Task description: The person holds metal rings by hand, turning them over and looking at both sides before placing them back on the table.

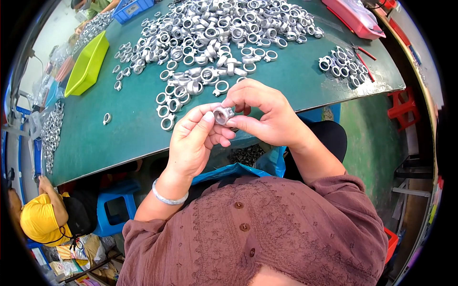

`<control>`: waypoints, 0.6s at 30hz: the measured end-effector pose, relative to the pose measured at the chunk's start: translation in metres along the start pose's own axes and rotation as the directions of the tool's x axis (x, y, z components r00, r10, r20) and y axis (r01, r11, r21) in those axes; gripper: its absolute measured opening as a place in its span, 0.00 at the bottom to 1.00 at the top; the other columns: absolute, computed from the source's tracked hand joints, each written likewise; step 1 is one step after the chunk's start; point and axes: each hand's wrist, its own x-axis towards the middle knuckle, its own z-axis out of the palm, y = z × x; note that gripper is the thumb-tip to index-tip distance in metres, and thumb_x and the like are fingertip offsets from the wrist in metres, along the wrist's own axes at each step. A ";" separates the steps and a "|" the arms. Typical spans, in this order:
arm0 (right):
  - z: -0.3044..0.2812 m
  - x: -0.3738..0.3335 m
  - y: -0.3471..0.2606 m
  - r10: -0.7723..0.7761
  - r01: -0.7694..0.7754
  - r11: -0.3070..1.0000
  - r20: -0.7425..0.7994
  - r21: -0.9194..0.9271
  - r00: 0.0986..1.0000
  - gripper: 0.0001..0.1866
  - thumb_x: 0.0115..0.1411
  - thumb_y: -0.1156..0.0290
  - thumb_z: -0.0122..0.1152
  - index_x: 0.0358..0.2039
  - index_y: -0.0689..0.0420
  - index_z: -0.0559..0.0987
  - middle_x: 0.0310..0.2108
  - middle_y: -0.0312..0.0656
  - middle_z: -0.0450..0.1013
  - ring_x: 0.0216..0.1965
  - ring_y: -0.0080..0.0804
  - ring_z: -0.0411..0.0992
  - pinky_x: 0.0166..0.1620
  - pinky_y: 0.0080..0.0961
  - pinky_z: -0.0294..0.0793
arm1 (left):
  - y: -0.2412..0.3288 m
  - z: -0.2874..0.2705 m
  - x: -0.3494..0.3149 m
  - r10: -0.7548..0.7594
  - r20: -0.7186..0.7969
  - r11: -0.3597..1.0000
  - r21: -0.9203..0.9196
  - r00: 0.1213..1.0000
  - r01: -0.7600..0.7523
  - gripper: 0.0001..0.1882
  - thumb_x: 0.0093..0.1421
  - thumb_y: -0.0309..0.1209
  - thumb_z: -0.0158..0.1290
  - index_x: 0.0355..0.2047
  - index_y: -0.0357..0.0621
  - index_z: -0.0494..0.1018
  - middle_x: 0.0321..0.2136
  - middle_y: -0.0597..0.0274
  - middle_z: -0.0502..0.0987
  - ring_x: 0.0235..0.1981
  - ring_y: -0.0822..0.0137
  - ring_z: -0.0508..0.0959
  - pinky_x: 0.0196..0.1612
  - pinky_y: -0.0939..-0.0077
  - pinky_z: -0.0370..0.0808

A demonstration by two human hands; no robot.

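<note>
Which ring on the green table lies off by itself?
The silver-grey ring left of the left hand, below the lime-green tray in the picture. It lies well away from any other ring; the rest there are grouped together.

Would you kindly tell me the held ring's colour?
The held ring is silvery grey, shown best in the head view.

A workshop: heaped metal rings, red-handled pliers and lime bin on a green worktable.
</note>
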 end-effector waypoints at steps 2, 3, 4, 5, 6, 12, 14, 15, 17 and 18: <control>0.000 0.000 0.000 0.000 0.000 1.000 -0.002 0.003 1.000 0.11 0.44 0.80 0.62 0.31 0.60 0.74 0.29 0.38 0.69 0.26 0.23 0.67 0.27 0.17 0.69 | -0.001 -0.001 0.000 -0.001 0.001 1.000 -0.006 1.000 0.001 0.13 0.63 0.31 0.40 0.44 0.36 0.66 0.34 0.57 0.75 0.29 0.69 0.77 0.30 0.81 0.75; 0.000 0.000 0.000 0.008 -0.008 1.000 -0.001 0.004 1.000 0.11 0.44 0.80 0.62 0.31 0.60 0.74 0.29 0.37 0.69 0.26 0.23 0.67 0.26 0.16 0.68 | -0.001 -0.001 0.000 0.002 0.001 1.000 -0.014 1.000 -0.002 0.13 0.63 0.31 0.40 0.44 0.36 0.66 0.35 0.57 0.74 0.29 0.69 0.77 0.30 0.80 0.75; 0.000 0.000 0.001 0.015 -0.015 1.000 0.001 0.005 1.000 0.11 0.44 0.80 0.62 0.31 0.60 0.74 0.29 0.37 0.69 0.25 0.22 0.67 0.26 0.16 0.68 | -0.001 -0.001 0.000 0.005 0.001 1.000 -0.023 1.000 -0.005 0.13 0.63 0.31 0.40 0.44 0.36 0.66 0.35 0.56 0.74 0.30 0.69 0.77 0.31 0.80 0.76; 0.000 0.000 0.001 0.015 -0.015 1.000 0.001 0.005 1.000 0.11 0.44 0.80 0.62 0.31 0.60 0.74 0.29 0.37 0.69 0.25 0.22 0.67 0.26 0.16 0.68 | -0.001 -0.002 0.001 0.005 0.001 1.000 -0.022 1.000 -0.005 0.13 0.63 0.31 0.40 0.44 0.36 0.66 0.35 0.56 0.74 0.30 0.69 0.77 0.31 0.80 0.76; -0.001 0.000 0.002 0.021 -0.020 0.999 -0.005 0.025 1.000 0.11 0.45 0.79 0.62 0.32 0.60 0.75 0.28 0.36 0.69 0.25 0.21 0.66 0.26 0.16 0.67 | 0.000 -0.002 0.001 -0.003 0.008 0.999 -0.033 1.000 0.003 0.13 0.63 0.31 0.40 0.43 0.36 0.66 0.35 0.56 0.74 0.30 0.69 0.77 0.31 0.80 0.76; -0.002 -0.003 0.006 0.091 -0.091 0.990 0.001 0.106 0.996 0.10 0.48 0.77 0.61 0.33 0.60 0.75 0.27 0.36 0.69 0.25 0.19 0.66 0.27 0.15 0.65 | 0.004 -0.001 0.000 -0.041 0.013 0.996 -0.077 0.999 0.042 0.13 0.63 0.31 0.40 0.43 0.36 0.66 0.36 0.55 0.74 0.31 0.67 0.78 0.33 0.79 0.76; -0.002 -0.004 0.007 0.109 -0.107 0.986 -0.005 0.125 0.994 0.10 0.49 0.77 0.61 0.33 0.60 0.75 0.27 0.36 0.69 0.24 0.18 0.66 0.27 0.14 0.65 | 0.005 0.000 0.000 -0.046 0.017 0.995 -0.089 0.999 0.047 0.13 0.63 0.31 0.40 0.43 0.36 0.66 0.36 0.55 0.74 0.31 0.67 0.78 0.33 0.79 0.76; -0.002 -0.004 0.008 0.122 -0.120 0.982 0.000 0.143 0.993 0.09 0.49 0.77 0.61 0.33 0.61 0.75 0.27 0.36 0.69 0.25 0.19 0.66 0.28 0.15 0.66 | 0.005 -0.001 0.000 -0.046 0.015 0.995 -0.086 0.999 0.047 0.13 0.63 0.32 0.40 0.43 0.36 0.66 0.36 0.55 0.74 0.31 0.67 0.78 0.33 0.78 0.76; -0.001 -0.004 0.007 0.134 -0.133 0.978 0.006 0.162 0.991 0.09 0.50 0.77 0.60 0.34 0.61 0.75 0.27 0.36 0.69 0.25 0.19 0.67 0.28 0.15 0.66 | 0.005 -0.001 0.000 -0.046 0.013 0.995 -0.083 0.999 0.047 0.13 0.63 0.32 0.40 0.42 0.35 0.66 0.35 0.55 0.74 0.32 0.67 0.78 0.33 0.78 0.77; 0.001 -0.005 0.006 0.157 -0.154 0.965 -0.001 0.211 0.988 0.09 0.50 0.78 0.60 0.34 0.61 0.75 0.27 0.37 0.69 0.26 0.19 0.67 0.29 0.15 0.67 | 0.005 -0.001 0.000 -0.046 0.020 0.994 -0.096 0.999 0.048 0.12 0.63 0.31 0.41 0.41 0.35 0.66 0.35 0.55 0.74 0.32 0.66 0.78 0.34 0.78 0.77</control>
